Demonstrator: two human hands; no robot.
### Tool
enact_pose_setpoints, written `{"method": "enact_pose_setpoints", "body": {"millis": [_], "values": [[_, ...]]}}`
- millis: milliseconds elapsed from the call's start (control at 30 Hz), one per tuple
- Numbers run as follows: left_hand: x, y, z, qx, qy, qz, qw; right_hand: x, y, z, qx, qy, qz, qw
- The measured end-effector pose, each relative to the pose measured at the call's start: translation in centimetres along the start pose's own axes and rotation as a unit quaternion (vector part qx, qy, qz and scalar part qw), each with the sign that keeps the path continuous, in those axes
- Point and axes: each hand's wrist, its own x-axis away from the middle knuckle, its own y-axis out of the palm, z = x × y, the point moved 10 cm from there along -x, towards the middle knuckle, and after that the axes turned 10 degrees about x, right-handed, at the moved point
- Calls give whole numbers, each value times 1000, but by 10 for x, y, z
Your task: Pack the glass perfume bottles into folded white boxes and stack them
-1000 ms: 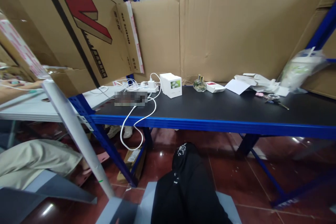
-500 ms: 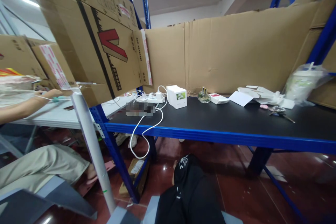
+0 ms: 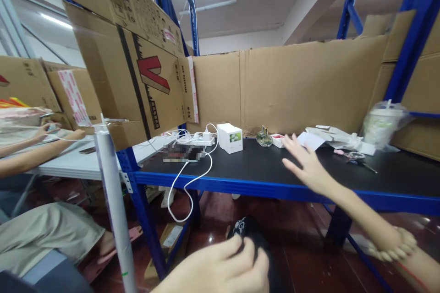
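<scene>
My right hand [image 3: 309,167] reaches over the front of the black tabletop [image 3: 250,165], its fingers spread and holding nothing. Just beyond its fingertips lies a shallow white box [image 3: 277,141] with a red patch, partly covered by the fingers. A round glass perfume bottle [image 3: 264,138] stands left of that box. Farther left is a white carton [image 3: 229,139] with a green picture on it. Low in front of my lap, my left hand [image 3: 223,269] is raised with its fingers loosely bent and apart; no object shows in it.
White cables and a power strip [image 3: 207,137] lie at the table's left, one cable [image 3: 188,217] looping below the edge. Papers [image 3: 326,136], keys [image 3: 357,157] and a bagged cup [image 3: 380,126] are on the right. Another person's arm [image 3: 37,155] is at the left table.
Both my hands have come into view, the right over the table and the left above my lap. The view has tilted up and shifted slightly right.
</scene>
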Motion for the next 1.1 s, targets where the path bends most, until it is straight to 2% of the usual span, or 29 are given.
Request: {"method": "enact_pose_setpoints", "body": {"millis": [33, 100, 167, 233, 300, 400, 467, 533, 633, 733, 900, 1000, 1100], "values": [[-15, 1, -9, 3, 23, 11, 1000, -1, 26, 11, -7, 31, -61, 998], [-38, 5, -35, 21, 24, 37, 999, 1, 72, 37, -12, 94, -174, 980], [-52, 19, -65, 37, -17, 32, 999, 3, 100, 56, -19, 124, -245, 961], [-60, 35, -91, 35, -47, 32, 998, -2, 109, 64, -25, 114, -281, 953], [-66, 52, -112, 36, -53, 22, 998, -10, 111, 66, -20, 85, -307, 948], [-80, 83, -134, 37, -32, -16, 999, -30, 111, 74, 24, 70, -338, 938], [-94, 108, -143, 36, -3, -52, 998, -51, 110, 84, 69, 80, -312, 944], [-108, 137, -151, 48, 20, -95, 994, -76, 108, 97, 109, 100, -258, 955], [-126, 175, -177, 70, -35, -126, 989, -103, 110, 120, 136, 146, -183, 963], [-136, 201, -206, 85, -99, -120, 984, -113, 113, 149, 130, 204, -125, 962], [-134, 225, -238, 102, -113, -130, 980, -106, 106, 191, 146, 242, -39, 958], [-129, 230, -258, 110, -140, -124, 976, -95, 89, 212, 208, 263, 20, 942], [-123, 232, -271, 114, -182, -123, 969, -85, 85, 228, 260, 265, 29, 928]]}}
